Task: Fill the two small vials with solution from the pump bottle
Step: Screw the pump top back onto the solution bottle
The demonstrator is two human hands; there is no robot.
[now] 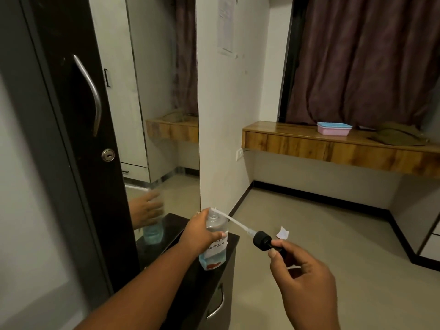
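Gripping upright bottle (215, 236), left hand (197, 236); right hand (302, 279) pinches pump (263, 241), tube slanting up-left.

Count: 1 pump bottle (215, 236), 1 black pump head (263, 241) with 1 dip tube (234, 221), 2 hands (left hand (198, 234), right hand (302, 275)), 1 pink box (334, 128), 1 mirror (164, 110), 0 vials visible.

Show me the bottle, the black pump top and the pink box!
Bottle (215, 244), head view: its white handwritten label.
Black pump top (262, 241), head view: its round collar.
Pink box (333, 131), head view: its front wall.
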